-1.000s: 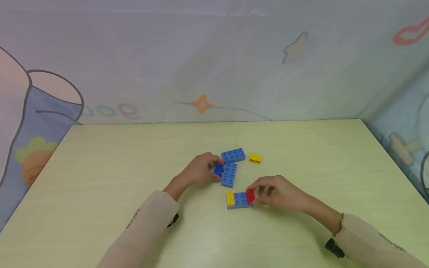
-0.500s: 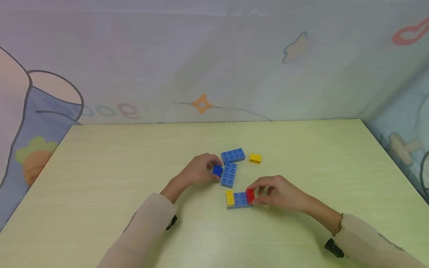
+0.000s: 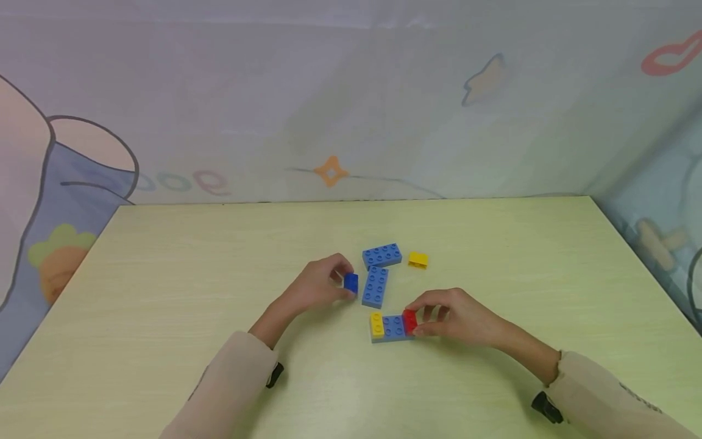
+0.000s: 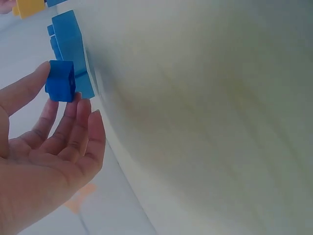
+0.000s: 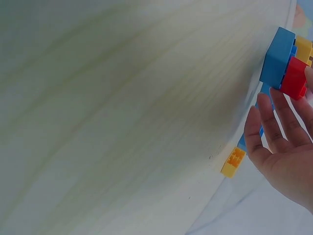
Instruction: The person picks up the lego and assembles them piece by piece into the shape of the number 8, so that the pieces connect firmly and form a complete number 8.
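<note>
My left hand pinches a small dark blue brick between thumb and fingertips; the left wrist view shows the same brick at the tip of the thumb. With its thumb and a finger, my right hand pinches a red brick, which sits on the right end of a longer blue brick. A yellow brick is on that blue brick's left end, with bare studs between the two.
Two more long blue bricks lie behind: one upright in view, one slanted, ends nearly touching. A small yellow brick lies on its side to their right. All are on the pale wooden table, before a printed cloth.
My left hand has drawn the dark blue brick leftward, away from the long blue brick it was close to, and turned it a little. The right hand has stayed at the red brick.
</note>
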Demonstrator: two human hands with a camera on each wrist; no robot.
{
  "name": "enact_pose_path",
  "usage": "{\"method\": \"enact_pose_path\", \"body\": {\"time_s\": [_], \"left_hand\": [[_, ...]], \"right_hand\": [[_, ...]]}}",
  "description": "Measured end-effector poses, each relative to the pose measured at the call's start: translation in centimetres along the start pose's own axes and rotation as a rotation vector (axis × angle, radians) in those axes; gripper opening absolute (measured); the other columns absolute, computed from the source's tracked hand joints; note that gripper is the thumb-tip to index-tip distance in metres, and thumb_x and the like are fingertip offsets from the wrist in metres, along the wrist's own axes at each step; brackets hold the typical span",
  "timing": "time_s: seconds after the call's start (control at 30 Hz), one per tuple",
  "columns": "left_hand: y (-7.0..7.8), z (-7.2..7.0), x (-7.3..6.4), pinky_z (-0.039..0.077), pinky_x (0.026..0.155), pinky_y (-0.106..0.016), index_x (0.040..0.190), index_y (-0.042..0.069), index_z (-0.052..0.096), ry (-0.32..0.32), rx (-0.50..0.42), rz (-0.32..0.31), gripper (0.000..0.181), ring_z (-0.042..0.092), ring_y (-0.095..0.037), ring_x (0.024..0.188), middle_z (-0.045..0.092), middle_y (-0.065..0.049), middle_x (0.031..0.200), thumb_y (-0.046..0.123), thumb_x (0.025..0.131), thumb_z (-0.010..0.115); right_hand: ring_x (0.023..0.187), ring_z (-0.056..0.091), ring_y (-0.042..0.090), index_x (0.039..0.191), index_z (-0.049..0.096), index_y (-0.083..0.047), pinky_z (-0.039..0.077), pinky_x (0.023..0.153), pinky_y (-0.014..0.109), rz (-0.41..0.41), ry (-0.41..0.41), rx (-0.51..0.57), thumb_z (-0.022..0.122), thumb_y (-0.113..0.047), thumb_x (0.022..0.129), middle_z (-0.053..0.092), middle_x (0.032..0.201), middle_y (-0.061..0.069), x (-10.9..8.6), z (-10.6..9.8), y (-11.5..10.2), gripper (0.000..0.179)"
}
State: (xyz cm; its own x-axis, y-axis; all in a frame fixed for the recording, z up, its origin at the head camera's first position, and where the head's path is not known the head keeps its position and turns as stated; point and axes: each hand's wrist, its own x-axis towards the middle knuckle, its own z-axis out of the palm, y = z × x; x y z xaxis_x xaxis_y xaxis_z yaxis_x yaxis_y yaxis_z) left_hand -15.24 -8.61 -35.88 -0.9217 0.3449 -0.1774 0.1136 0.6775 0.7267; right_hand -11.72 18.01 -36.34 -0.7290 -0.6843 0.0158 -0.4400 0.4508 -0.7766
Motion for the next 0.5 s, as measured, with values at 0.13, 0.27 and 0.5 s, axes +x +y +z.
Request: {"method": "enact_pose_path", "body": {"time_s": [0.13, 0.27, 0.5], "left_hand": [[-0.02, 0.05, -0.24, 0.046, 0.08, -0.033, 0.104, 0.006, 0.057, 0.005, 0.006, -0.015, 0.032, 0.054, -0.021, 0.094, 0.06, -0.004, 0.098, 0.01, 0.077, 0.073], [-0.19, 0.11, -0.24, 0.046, 0.081, -0.033, 0.103, 0.005, 0.058, 0.008, 0.033, -0.031, 0.03, 0.055, -0.021, 0.093, 0.061, -0.005, 0.097, 0.01, 0.077, 0.073], [-0.46, -0.16, -0.17, 0.044, 0.086, -0.035, 0.102, 0.006, 0.061, 0.004, 0.062, -0.1, 0.029, 0.053, -0.023, 0.098, 0.061, -0.005, 0.1, 0.01, 0.076, 0.074]], "right_hand": [[0.076, 0.054, 0.011, 0.104, 0.066, -0.002, 0.048, 0.065, 0.026, -0.002, 0.001, 0.003, 0.071, -0.017, 0.079, 0.064, 0.088, -0.001, -0.03, 0.02, -0.02, 0.029], [0.076, 0.054, 0.011, 0.104, 0.066, -0.002, 0.048, 0.065, 0.026, -0.004, 0.003, 0.006, 0.071, -0.016, 0.079, 0.064, 0.088, -0.001, -0.05, 0.04, -0.04, 0.029], [0.077, 0.054, 0.011, 0.104, 0.066, -0.002, 0.048, 0.065, 0.025, 0.003, 0.001, 0.007, 0.071, -0.016, 0.079, 0.063, 0.088, -0.002, -0.06, 0.01, -0.14, 0.029]]}}
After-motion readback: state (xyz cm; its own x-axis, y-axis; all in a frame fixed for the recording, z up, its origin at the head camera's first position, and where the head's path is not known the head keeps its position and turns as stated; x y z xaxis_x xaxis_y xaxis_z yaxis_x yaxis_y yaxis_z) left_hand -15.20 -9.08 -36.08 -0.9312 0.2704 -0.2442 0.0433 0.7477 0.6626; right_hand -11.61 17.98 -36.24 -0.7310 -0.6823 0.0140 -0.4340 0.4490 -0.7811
